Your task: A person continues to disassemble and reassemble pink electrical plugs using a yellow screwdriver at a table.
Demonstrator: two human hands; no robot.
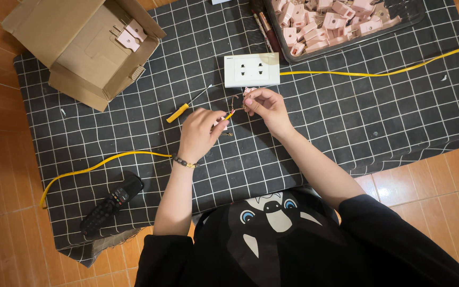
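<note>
Just left of frame centre, the left hand point(200, 130) is pinching a small red-and-yellow tool point(230, 114), fingers curled tight, tip aiming up-right. Right beside it, the right hand point(265, 105) is gripping a little pink plug part point(249, 92) with thin wires point(235, 101) dangling toward the tool. It's sitting just below the white socket plate point(252, 69), on the gridded mat point(346, 106).
</note>
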